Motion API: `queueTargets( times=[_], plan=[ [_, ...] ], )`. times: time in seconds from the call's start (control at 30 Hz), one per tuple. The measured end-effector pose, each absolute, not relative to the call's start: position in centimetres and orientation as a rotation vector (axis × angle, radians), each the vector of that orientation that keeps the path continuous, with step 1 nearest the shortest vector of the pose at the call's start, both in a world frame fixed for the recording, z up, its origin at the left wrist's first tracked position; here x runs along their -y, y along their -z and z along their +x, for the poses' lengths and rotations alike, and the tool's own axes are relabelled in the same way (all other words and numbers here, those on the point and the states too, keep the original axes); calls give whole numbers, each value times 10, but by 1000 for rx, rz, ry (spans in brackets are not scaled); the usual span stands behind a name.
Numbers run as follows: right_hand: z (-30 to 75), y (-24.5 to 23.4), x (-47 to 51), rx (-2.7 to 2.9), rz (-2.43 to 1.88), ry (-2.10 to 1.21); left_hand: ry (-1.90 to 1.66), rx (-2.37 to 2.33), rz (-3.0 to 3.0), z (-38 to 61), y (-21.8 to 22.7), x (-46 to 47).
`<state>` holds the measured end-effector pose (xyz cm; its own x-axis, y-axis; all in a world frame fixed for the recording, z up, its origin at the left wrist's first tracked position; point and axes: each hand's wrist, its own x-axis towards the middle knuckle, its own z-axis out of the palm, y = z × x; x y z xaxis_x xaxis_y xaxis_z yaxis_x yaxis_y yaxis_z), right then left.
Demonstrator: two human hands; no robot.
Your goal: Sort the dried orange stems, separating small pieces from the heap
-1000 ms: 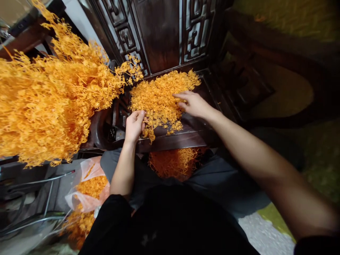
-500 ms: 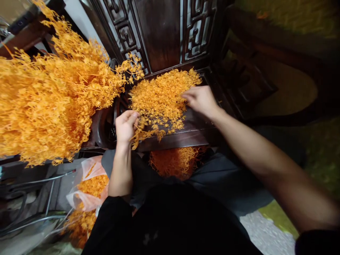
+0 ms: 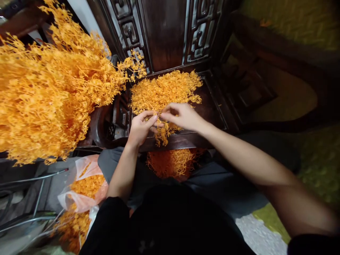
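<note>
Orange sprig (image 3: 160,135) pinched between left hand (image 3: 139,128) and right hand (image 3: 183,117), fingertips closed on its top so it hangs clear of loose pile (image 3: 164,90) on chair seat (image 3: 209,106).

A dark carved wooden panel (image 3: 164,35) with fretwork openings is shown straight ahead. A strip of white wall (image 3: 82,14) is seen at upper left. A blurred yellow-green floor (image 3: 318,159) is spread at right, and a pale speckled patch (image 3: 262,233) is seen below it. Thin metal rods (image 3: 34,177) are shown at lower left.
</note>
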<state>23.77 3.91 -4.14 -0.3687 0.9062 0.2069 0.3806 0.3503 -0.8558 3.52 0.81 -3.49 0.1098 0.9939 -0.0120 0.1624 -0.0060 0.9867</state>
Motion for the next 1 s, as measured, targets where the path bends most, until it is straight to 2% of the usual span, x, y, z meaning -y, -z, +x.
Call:
queueTargets(
  times=[0.07, 0.13, 0.27, 0.4, 0.5, 0.63, 0.73, 0.83, 1.0],
  plan=[
    [229, 41, -29, 1954, -1102, -1100, -1111, -1383, 1597, 35, 38, -9],
    [228, 41, -24, 2019, -1098, -1093, -1134, -1486, 1897, 32, 36, -9],
    [243, 30, -26, 1924, -1224, -1228, -1033, -1486, 2258, 23, 27, -10],
    [270, 11, -26, 1688, -1399, -1344, -871, -1710, 2303, 9, 41, -24],
    [292, -5, -25, 1439, -1343, -1342, -896, -2063, 2019, -2, 68, -44],
    [304, -12, -28, 1229, -1211, -1306, -980, -1739, 1643, 13, 100, -66],
    [299, 1, -32, 1186, -1161, -1408, -942, -1592, 1742, 42, 107, -71],
    [294, 15, -34, 1218, -1134, -1479, -911, -1465, 1893, 60, 96, -67],
    [292, 23, -34, 1330, -1040, -1552, -1096, -1246, 1721, 64, 59, -47]
  ],
)
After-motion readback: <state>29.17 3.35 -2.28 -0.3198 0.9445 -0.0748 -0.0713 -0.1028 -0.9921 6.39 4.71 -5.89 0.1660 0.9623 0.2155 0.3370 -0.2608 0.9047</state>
